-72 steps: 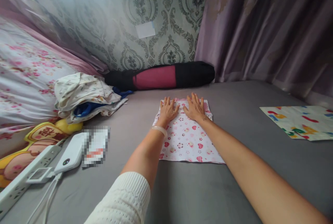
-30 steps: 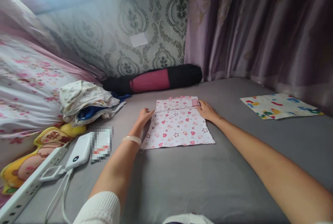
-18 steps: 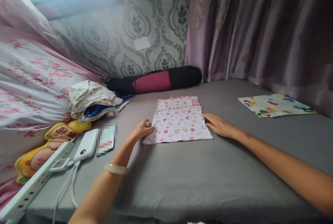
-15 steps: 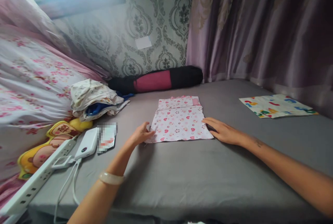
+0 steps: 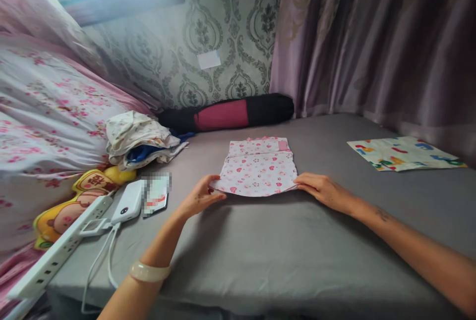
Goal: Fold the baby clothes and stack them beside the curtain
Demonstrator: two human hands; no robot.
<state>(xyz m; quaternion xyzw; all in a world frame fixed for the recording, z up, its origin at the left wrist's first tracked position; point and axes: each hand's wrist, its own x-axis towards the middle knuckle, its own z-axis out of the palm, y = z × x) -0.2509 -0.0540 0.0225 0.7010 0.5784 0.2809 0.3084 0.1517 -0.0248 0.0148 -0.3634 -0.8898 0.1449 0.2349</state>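
A folded white cloth garment (image 5: 256, 171) with pink hearts and flowers lies in front of me, a pink patch and frilly trim at its far end. My left hand (image 5: 204, 193) grips its near left corner between thumb and fingers. At the near right corner, my right hand (image 5: 318, 188) pinches the fabric. The near edge sags slightly between the two hands and is raised off the sheet, while the far part rests flat.
The grey-sheeted bed (image 5: 282, 245) bears a folded cloth with colourful prints (image 5: 405, 153) at right. On the left are a clothes pile (image 5: 143, 136), a white power bank (image 5: 128, 201), a phone (image 5: 156, 196), a power strip (image 5: 63, 245) and cables. A black-and-red roll (image 5: 223, 113) lies against the wall.
Both hands have closed on the garment's near corners and lifted its near edge. Earlier that edge lay flat on the bed. The whole view has shifted slightly.
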